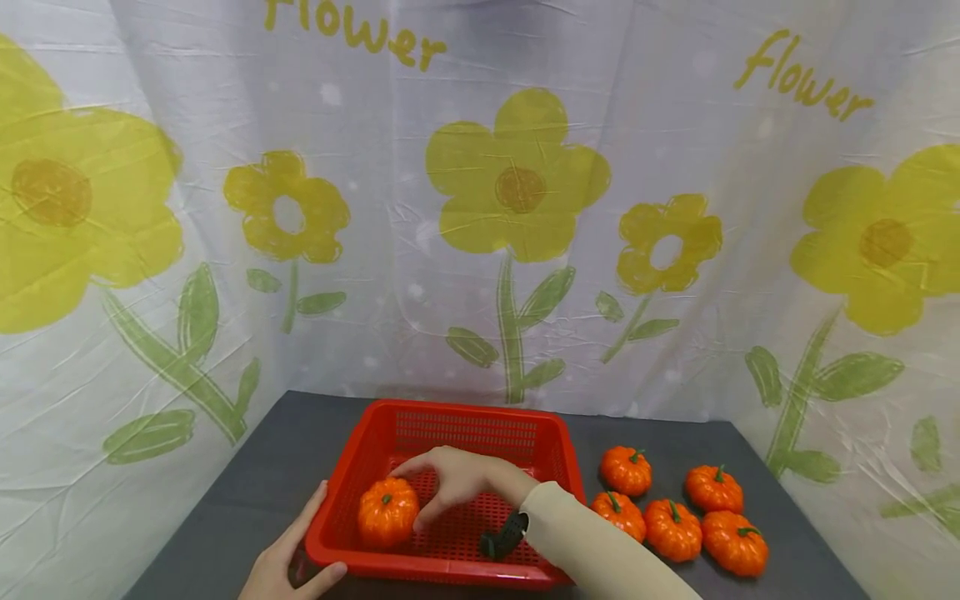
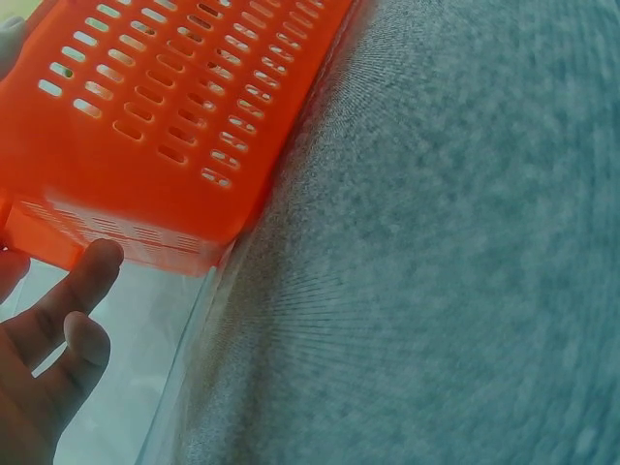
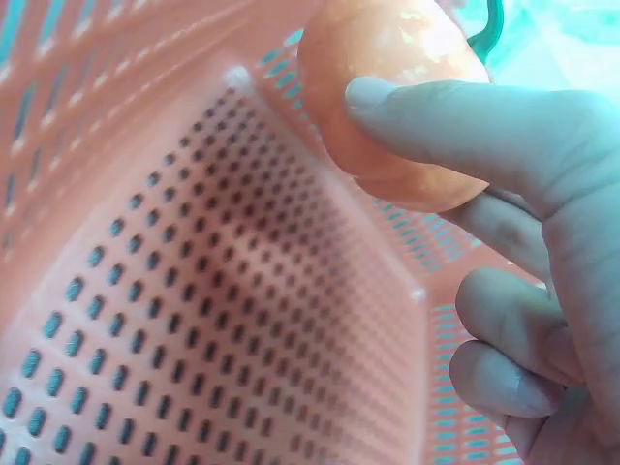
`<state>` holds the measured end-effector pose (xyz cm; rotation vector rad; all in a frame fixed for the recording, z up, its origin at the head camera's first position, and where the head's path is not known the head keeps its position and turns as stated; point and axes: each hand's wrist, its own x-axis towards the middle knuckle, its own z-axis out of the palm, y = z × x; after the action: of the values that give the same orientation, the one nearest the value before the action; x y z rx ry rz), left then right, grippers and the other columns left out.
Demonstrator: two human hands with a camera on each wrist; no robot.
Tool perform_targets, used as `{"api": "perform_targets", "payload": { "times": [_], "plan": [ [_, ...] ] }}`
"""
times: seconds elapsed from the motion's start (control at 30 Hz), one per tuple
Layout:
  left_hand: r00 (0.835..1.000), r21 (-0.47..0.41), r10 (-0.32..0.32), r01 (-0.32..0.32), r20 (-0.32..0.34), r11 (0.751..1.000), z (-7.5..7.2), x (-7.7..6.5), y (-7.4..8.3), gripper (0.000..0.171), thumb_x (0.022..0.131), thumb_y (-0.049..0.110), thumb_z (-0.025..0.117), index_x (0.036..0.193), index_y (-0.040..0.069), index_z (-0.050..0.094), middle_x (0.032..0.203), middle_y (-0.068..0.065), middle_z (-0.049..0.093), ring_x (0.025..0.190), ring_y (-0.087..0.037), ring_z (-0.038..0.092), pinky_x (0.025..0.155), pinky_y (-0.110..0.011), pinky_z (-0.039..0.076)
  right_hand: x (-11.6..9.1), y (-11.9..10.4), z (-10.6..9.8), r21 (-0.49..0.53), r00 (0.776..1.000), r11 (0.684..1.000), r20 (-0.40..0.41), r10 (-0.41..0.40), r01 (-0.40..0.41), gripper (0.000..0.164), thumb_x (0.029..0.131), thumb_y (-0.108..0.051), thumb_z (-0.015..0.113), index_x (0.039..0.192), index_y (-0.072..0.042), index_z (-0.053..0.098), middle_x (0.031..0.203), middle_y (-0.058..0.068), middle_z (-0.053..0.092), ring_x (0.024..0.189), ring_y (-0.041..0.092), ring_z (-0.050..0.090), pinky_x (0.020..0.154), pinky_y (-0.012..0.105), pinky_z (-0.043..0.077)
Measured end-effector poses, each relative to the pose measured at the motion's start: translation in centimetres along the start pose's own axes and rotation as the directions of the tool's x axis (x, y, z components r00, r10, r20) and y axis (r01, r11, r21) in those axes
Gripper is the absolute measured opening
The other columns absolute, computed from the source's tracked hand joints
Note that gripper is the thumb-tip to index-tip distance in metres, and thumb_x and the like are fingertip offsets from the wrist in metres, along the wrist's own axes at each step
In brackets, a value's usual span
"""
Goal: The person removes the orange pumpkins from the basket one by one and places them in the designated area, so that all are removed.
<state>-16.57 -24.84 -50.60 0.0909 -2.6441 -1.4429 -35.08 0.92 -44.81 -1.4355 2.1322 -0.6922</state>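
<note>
My right hand (image 1: 453,483) reaches into a red plastic basket (image 1: 465,407) and pinches a small orange pumpkin (image 1: 386,517) between thumb and fingers. In the right wrist view this pumpkin (image 3: 387,44), with its green stem, is above the basket's perforated floor (image 3: 223,291). Its far side is hidden by the thumb. My left hand (image 1: 288,554) lies at the basket's near left corner, one finger stretched along the left side and the thumb along the front. In the left wrist view its fingertips (image 2: 102,257) are right at the basket's outer wall (image 2: 194,203).
Several more orange pumpkins (image 1: 673,531) stand to the right of the basket on the dark grey table (image 1: 247,475). A white curtain (image 1: 375,292) printed with yellow flowers surrounds the table at the back and sides. A black band (image 1: 513,533) is around my right wrist.
</note>
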Motion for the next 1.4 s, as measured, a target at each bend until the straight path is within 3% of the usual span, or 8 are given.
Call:
{"api": "perform_targets", "payload": {
  "times": [0.17,0.4,0.57,0.77,1.0,1.23,1.3,1.4],
  "plan": [
    [1.0,-0.007,0.01,-0.01,-0.004,1.0,0.0,0.0,0.0,0.093,0.094,0.04,0.081,0.17,0.02,0.03,0.145,-0.018,0.061,0.054,-0.01,0.038,0.052,-0.026,0.037,-0.9,-0.9,-1.3,0.134,0.998,0.991,-0.059,0.026,-0.018,0.074,0.088,-0.021,0.088,0.154,-0.019,0.057,0.149,-0.009,0.06,0.051,0.004,0.048,0.063,0.019,0.049],
    [1.0,-0.057,0.006,-0.006,0.003,0.998,0.0,-0.2,0.2,0.095,0.094,0.038,0.082,0.17,0.017,0.029,0.165,-0.022,0.042,0.059,-0.008,0.043,0.052,-0.026,0.038,-2.5,-2.4,-3.3,0.162,0.984,0.986,-0.177,0.002,0.028,0.073,0.087,-0.023,0.089,0.154,-0.02,0.058,0.144,-0.013,0.064,0.082,-0.001,0.057,0.074,0.019,0.05],
    [1.0,-0.064,0.03,-0.03,0.002,0.997,-0.1,-0.1,0.1,0.095,0.094,0.036,0.082,0.17,0.017,0.028,0.164,-0.022,0.043,0.064,-0.005,0.048,0.054,-0.026,0.042,-4.2,-3.1,-4.5,0.147,0.963,0.989,-0.268,0.023,0.018,0.073,0.087,-0.03,0.089,0.153,-0.028,0.058,0.141,-0.014,0.065,0.061,0.005,0.043,0.064,0.022,0.044],
    [1.0,-0.073,0.01,-0.008,0.027,0.997,-0.1,0.0,-0.1,0.1,0.092,0.038,0.084,0.171,0.017,0.026,0.167,-0.019,0.04,0.103,0.005,0.062,0.074,-0.023,0.055,-6.7,-3.5,-5.1,0.186,0.926,0.98,-0.379,0.004,0.072,0.071,0.087,-0.022,0.089,0.152,-0.023,0.059,0.142,-0.004,0.066,0.077,0.0,0.061,0.074,0.022,0.053],
    [0.999,-0.087,0.039,-0.039,-0.001,0.995,0.2,0.1,-0.3,0.1,0.091,0.036,0.086,0.17,0.015,0.028,0.167,-0.017,0.04,0.114,0.01,0.057,0.08,-0.023,0.057,-9.6,-3.7,-4.3,0.147,0.897,0.989,-0.436,0.069,-0.005,0.07,0.087,-0.031,0.088,0.151,-0.025,0.06,0.143,-0.001,0.065,0.05,0.006,0.022,0.055,0.022,0.035],
    [0.998,-0.076,0.059,-0.059,0.0,0.995,0.2,0.1,-0.3,0.101,0.091,0.036,0.086,0.17,0.014,0.027,0.168,-0.016,0.039,0.12,0.013,0.053,0.086,-0.022,0.056,-12.8,-4.3,-2.8,0.258,0.816,0.964,-0.543,0.199,-0.063,0.068,0.086,-0.03,0.089,0.148,-0.027,0.062,0.134,-0.002,0.068,0.051,0.009,0.02,0.053,0.024,0.033],
    [0.999,-0.083,0.042,-0.041,0.011,0.996,0.2,0.2,-0.2,0.102,0.091,0.037,0.086,0.17,0.015,0.026,0.168,-0.017,0.039,0.12,0.011,0.054,0.085,-0.022,0.056,-14.0,-4.5,-2.6,0.283,0.786,0.955,-0.57,0.241,-0.088,0.069,0.086,-0.03,0.089,0.149,-0.025,0.062,0.102,-0.001,0.068,0.051,0.009,0.019,0.052,0.024,0.032],
    [0.999,-0.092,0.029,-0.027,0.021,0.995,0.2,0.2,-0.2,0.103,0.091,0.037,0.086,0.171,0.014,0.025,0.167,-0.018,0.039,0.119,0.009,0.056,0.085,-0.022,0.056,-15.9,-4.7,-2.2,0.299,0.744,0.948,-0.607,0.28,-0.112,0.07,0.087,-0.029,0.089,0.15,-0.019,0.061,0.096,0.001,0.062,0.052,0.01,0.018,0.05,0.024,0.029]
  ]
}}
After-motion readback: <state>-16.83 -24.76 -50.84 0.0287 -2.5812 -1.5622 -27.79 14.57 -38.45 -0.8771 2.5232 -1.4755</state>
